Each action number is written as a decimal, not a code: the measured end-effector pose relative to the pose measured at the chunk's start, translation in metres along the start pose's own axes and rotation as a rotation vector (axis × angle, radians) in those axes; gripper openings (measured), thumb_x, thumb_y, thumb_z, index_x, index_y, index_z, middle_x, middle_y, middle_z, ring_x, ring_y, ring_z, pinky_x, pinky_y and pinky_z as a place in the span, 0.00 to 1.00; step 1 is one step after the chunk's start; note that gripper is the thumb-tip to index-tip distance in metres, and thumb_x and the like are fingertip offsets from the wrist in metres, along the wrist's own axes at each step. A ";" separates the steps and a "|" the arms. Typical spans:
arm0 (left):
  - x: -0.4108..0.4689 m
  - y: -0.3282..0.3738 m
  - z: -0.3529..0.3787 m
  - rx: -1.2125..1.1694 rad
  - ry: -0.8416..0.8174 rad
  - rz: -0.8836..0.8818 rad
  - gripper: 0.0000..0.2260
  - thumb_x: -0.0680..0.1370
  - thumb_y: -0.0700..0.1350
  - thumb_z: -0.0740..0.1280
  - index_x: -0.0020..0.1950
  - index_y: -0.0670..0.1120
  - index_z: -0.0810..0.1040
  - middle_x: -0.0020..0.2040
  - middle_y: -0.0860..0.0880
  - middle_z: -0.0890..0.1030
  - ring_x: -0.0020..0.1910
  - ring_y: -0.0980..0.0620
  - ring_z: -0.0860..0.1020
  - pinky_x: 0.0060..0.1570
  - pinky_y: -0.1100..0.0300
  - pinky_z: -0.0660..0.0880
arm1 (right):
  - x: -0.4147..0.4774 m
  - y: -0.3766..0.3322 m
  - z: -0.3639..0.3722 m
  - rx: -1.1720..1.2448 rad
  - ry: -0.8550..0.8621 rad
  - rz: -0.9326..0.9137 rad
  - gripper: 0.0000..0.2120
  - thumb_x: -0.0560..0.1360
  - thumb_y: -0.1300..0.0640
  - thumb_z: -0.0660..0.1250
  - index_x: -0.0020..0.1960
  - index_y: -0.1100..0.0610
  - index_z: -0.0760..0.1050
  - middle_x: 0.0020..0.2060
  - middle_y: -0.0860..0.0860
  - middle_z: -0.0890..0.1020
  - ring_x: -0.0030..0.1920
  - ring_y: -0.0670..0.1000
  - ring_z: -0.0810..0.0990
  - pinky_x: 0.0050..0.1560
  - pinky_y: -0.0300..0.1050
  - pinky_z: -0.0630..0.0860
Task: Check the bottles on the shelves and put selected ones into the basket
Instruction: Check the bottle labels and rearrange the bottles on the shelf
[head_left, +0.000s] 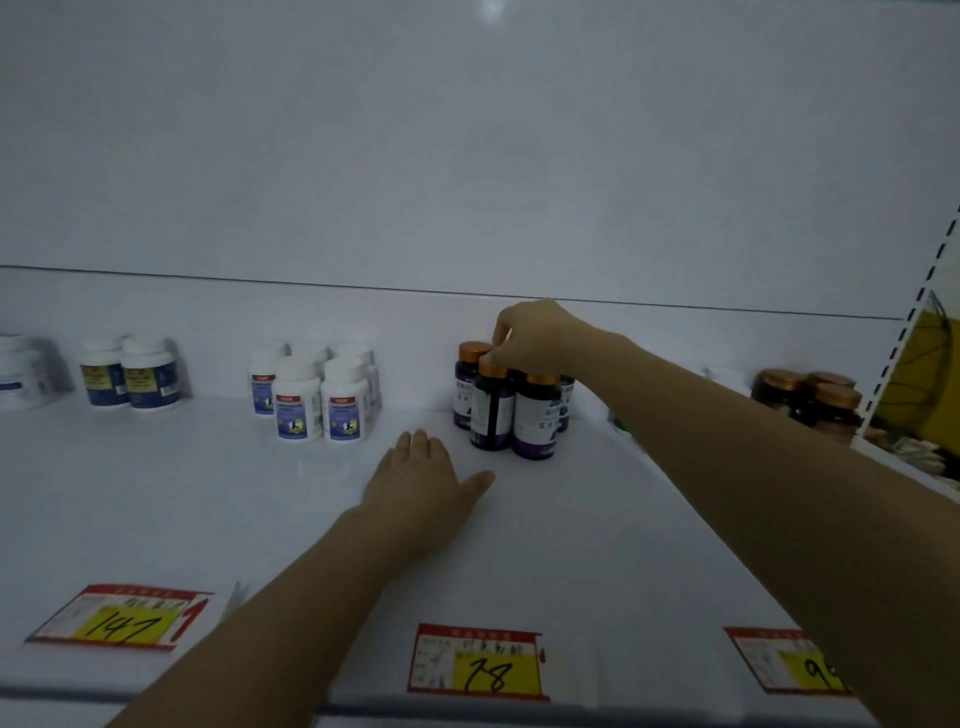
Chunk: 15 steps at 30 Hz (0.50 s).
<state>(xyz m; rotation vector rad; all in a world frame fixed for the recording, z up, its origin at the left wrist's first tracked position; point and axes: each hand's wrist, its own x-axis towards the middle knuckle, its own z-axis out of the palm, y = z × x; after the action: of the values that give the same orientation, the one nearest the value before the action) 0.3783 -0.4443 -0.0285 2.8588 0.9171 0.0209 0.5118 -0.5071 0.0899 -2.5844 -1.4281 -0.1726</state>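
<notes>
On the white shelf (571, 545), seen from the head camera, the price tag marked 78 (480, 665) sits at the front edge and serves as the landmark. Straight behind the tag, near the back wall, stands a cluster of dark bottles (537, 415) with orange caps, all upright and touching. The right hand (535, 338) reaches over the cluster from the tag's right, and its fingertips pinch the cap of the dark bottle (492, 410) at the front left. Whether that bottle is lifted off the shelf cannot be told. Between the tag and the cluster, the left hand (421, 478) lies palm down, fingers straight and together, thumb spread toward the bottles, holding nothing.

Behind and left of the tag stand white bottles (317, 395), and farther left are blue-labelled jars (132, 379). Far right of the tag are brown jars (810, 400).
</notes>
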 end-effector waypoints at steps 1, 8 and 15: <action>0.000 -0.001 0.004 0.005 -0.016 0.000 0.38 0.78 0.65 0.45 0.77 0.39 0.43 0.78 0.41 0.44 0.77 0.46 0.44 0.75 0.52 0.44 | 0.000 -0.001 0.003 0.003 0.004 -0.006 0.18 0.78 0.50 0.63 0.59 0.63 0.76 0.56 0.58 0.79 0.57 0.56 0.77 0.52 0.47 0.75; 0.001 -0.003 0.011 0.021 -0.056 0.014 0.38 0.78 0.66 0.41 0.77 0.40 0.40 0.78 0.42 0.42 0.77 0.47 0.43 0.74 0.53 0.42 | 0.010 -0.004 0.021 -0.031 0.011 -0.015 0.20 0.77 0.47 0.64 0.60 0.62 0.72 0.55 0.57 0.76 0.52 0.54 0.74 0.45 0.44 0.69; 0.000 -0.005 0.012 0.018 -0.052 0.019 0.38 0.78 0.66 0.41 0.77 0.40 0.40 0.78 0.42 0.42 0.77 0.46 0.42 0.74 0.53 0.41 | 0.016 -0.005 0.033 0.001 0.067 0.024 0.14 0.77 0.54 0.64 0.58 0.61 0.70 0.54 0.58 0.76 0.47 0.53 0.72 0.44 0.45 0.70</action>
<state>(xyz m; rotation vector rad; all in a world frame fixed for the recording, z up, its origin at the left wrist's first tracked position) 0.3766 -0.4420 -0.0408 2.8696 0.8851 -0.0596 0.5164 -0.4840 0.0614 -2.5679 -1.3736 -0.2522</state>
